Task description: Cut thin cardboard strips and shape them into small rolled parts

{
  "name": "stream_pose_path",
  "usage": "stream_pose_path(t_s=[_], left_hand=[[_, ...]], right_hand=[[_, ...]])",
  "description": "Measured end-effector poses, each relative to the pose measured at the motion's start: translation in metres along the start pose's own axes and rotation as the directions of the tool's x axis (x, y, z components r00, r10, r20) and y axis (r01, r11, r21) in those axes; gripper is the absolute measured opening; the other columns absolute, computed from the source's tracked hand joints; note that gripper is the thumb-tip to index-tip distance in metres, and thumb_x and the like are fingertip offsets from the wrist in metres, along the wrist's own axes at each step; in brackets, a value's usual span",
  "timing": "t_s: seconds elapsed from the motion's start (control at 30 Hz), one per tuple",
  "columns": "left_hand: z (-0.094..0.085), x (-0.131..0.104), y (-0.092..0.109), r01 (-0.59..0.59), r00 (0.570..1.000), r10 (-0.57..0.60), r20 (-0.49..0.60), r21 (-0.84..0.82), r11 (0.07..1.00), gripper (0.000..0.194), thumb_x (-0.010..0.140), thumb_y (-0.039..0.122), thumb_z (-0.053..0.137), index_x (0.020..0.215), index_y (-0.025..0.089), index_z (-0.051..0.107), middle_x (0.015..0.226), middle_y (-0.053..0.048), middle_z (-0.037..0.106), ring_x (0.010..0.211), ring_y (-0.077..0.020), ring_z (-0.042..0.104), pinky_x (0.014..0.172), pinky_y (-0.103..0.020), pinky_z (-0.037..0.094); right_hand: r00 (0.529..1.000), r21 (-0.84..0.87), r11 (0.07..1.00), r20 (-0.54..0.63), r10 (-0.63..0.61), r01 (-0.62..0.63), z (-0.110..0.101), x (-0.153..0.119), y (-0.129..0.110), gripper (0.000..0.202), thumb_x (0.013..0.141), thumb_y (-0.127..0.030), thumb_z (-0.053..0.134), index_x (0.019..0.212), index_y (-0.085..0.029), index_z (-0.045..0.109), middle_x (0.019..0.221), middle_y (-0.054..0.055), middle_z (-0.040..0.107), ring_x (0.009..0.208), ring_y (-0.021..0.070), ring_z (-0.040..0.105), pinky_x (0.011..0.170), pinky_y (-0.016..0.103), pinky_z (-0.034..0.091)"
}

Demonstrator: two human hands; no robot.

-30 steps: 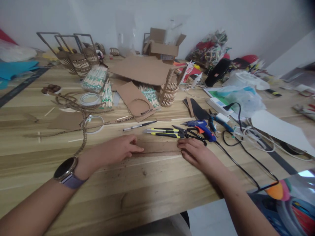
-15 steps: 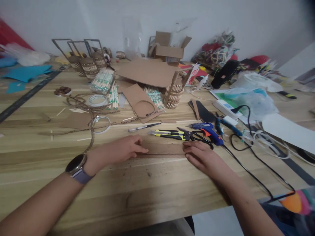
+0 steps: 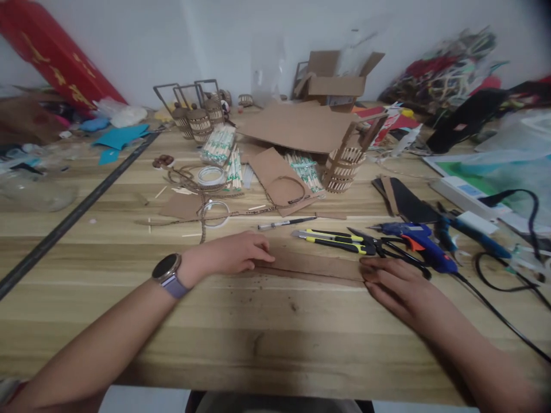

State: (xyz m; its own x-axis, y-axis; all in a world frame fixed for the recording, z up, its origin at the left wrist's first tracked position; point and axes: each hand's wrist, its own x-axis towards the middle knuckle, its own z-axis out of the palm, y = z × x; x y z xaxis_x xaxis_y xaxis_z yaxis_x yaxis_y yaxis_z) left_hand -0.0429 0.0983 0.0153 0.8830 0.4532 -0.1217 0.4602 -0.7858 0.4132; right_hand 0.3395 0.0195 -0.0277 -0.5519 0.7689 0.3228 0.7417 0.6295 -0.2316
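1. The left hand [image 3: 235, 256] lies palm down on the wooden table [image 3: 267, 338], fingers held loosely together and curled a little, their tips pressing the left end of a cardboard strip [image 3: 314, 265]. A watch [image 3: 167, 269] sits on that wrist.
2. Far beyond the left hand, near the wall, stand three small stick baskets [image 3: 198, 119] with tall wire-like handles (whether anything is inside cannot be made out).
3. Beyond the left hand's fingertips lie two white tape rings [image 3: 213, 195], packs of wooden sticks [image 3: 219, 143] and a flat cardboard piece [image 3: 279, 180].
4. The cardboard strip lies flat between the two hands, its long axis running left to right across the table and dropping slightly toward the right hand.
5. Farther back, between the hands, an open cardboard box [image 3: 338, 83] stands by the wall; its contents are hidden. Nearer, a half-built stick basket [image 3: 344, 163] stands upright (it looks empty).
6. Just beyond the strip lie a pen [image 3: 286, 222], a yellow-and-black utility knife [image 3: 329, 241] and black scissors [image 3: 390, 248].
7. The right hand [image 3: 398, 282] rests flat, fingers extended and close together, fingertips on the strip's right end.
8. Just beyond the right hand lies a blue glue gun [image 3: 417, 241], its black cord [image 3: 503, 315] trailing off to the right.
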Motion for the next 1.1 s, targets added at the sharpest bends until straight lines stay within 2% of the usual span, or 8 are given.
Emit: stream_pose_path(t_s=[0.13,0.33,0.47,0.6,0.83,0.93,1.0,1.1], left_hand=[[0.001,-0.002,-0.008,-0.011,1.0,0.01,-0.012,-0.068,0.998,0.044,0.083,0.002,0.059,0.121,0.022,0.069,0.127,-0.011,0.063,0.115,-0.0253,0.058,0.102,-0.038,0.045],[-0.001,-0.01,-0.024,-0.016,1.0,0.013,-0.018,-0.13,0.991,0.041,0.088,0.0,0.052,0.113,0.025,0.072,0.131,-0.004,0.066,0.118,-0.0171,0.061,0.103,-0.029,0.045],[0.004,-0.011,-0.03,-0.007,0.999,0.0,-0.046,-0.148,0.989,0.041,0.088,0.0,0.05,0.11,0.026,0.074,0.128,-0.002,0.069,0.116,-0.0155,0.063,0.102,-0.028,0.045],[0.009,-0.008,-0.028,0.002,0.997,-0.013,-0.076,-0.147,0.989,0.037,0.085,0.001,0.055,0.105,0.024,0.076,0.126,-0.004,0.069,0.116,-0.0172,0.062,0.102,-0.029,0.046],[0.008,-0.005,-0.014,0.019,0.996,-0.028,-0.081,-0.113,0.993,0.048,0.08,-0.006,0.053,0.106,0.026,0.076,0.126,-0.005,0.067,0.115,-0.0193,0.061,0.101,-0.03,0.046],[0.008,-0.004,-0.013,0.025,0.997,-0.032,-0.076,-0.097,0.995,0.047,0.08,-0.006,0.053,0.105,0.026,0.077,0.125,-0.006,0.067,0.115,-0.0205,0.06,0.101,-0.032,0.045],[0.008,-0.004,-0.013,0.027,0.997,-0.033,-0.068,-0.093,0.995,0.046,0.08,-0.006,0.053,0.104,0.025,0.077,0.125,-0.007,0.065,0.115,-0.0205,0.059,0.102,-0.032,0.045],[0.005,-0.004,-0.013,0.03,0.999,-0.034,-0.04,-0.095,0.995,0.048,0.081,-0.007,0.052,0.106,0.026,0.076,0.127,-0.007,0.063,0.115,-0.0189,0.059,0.101,-0.03,0.044]], right_hand=[[1.0,-0.024,1.0,-0.016,-0.003,0.003,0.003,-0.003,0.003,0.018,0.094,-0.034,0.051,0.093,-0.025,0.066,0.11,0.009,0.07,0.097,0.0256,0.068,0.079,0.041,0.057],[0.998,-0.052,0.998,-0.037,-0.047,0.045,0.004,-0.003,0.005,0.017,0.094,-0.032,0.051,0.097,-0.024,0.066,0.109,0.009,0.07,0.095,0.0253,0.069,0.076,0.039,0.058],[0.997,-0.048,0.998,-0.05,-0.05,0.047,0.005,-0.003,0.004,0.016,0.094,-0.03,0.052,0.099,-0.024,0.066,0.109,0.01,0.07,0.094,0.0249,0.069,0.076,0.038,0.058],[0.998,-0.043,0.998,-0.052,-0.048,0.046,0.004,-0.002,0.004,0.016,0.093,-0.029,0.053,0.099,-0.023,0.067,0.109,0.01,0.07,0.095,0.0248,0.069,0.076,0.038,0.058],[1.0,-0.021,0.999,0.017,0.024,-0.024,0.004,-0.004,0.004,0.018,0.093,-0.033,0.053,0.095,-0.024,0.069,0.111,0.01,0.07,0.098,0.0262,0.069,0.08,0.041,0.058],[0.994,-0.004,0.995,0.041,0.097,-0.097,-0.009,0.011,-0.01,0.021,0.093,-0.035,0.051,0.094,-0.025,0.069,0.11,0.01,0.072,0.099,0.0279,0.069,0.082,0.045,0.058],[0.987,0.021,0.987,0.005,0.158,-0.158,-0.027,0.023,-0.026,0.022,0.094,-0.038,0.05,0.097,-0.028,0.069,0.108,0.008,0.073,0.098,0.0287,0.069,0.082,0.046,0.058],[0.96,0.147,0.954,-0.06,0.272,-0.261,-0.052,0.012,-0.05,0.025,0.096,-0.041,0.049,0.112,-0.032,0.065,0.114,0.006,0.071,0.104,0.0288,0.067,0.085,0.044,0.059]])
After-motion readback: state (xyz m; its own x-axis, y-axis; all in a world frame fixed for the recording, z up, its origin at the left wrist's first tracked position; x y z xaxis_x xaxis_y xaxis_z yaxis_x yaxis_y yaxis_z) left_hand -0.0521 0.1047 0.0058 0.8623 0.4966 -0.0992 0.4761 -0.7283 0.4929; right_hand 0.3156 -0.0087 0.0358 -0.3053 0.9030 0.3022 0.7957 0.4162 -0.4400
